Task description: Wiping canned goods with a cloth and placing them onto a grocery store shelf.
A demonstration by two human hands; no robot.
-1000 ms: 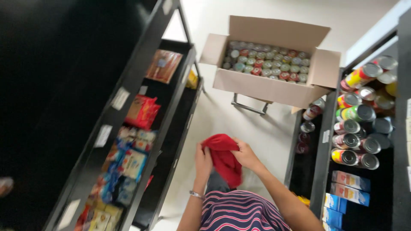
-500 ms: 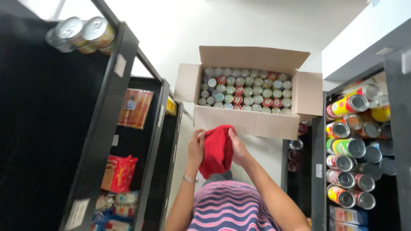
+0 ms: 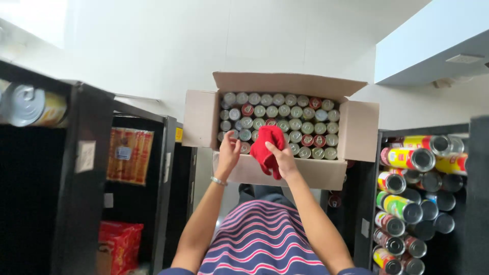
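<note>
Right fingers gripping one red cloth, left fingers open, one cardboard box, dozens of cans

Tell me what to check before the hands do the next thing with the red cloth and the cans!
1. Red cloth held: ok, the right hand grips it.
2. Left hand free: ok, its fingers reach over the cans without closing on one.
3. Cardboard box open: ok, flaps are spread.
4. Cans upright and packed: ok, tops face up in rows.
5. Cans under the cloth: cannot tell, hidden.
6. Box support: cannot tell, hidden.
</note>
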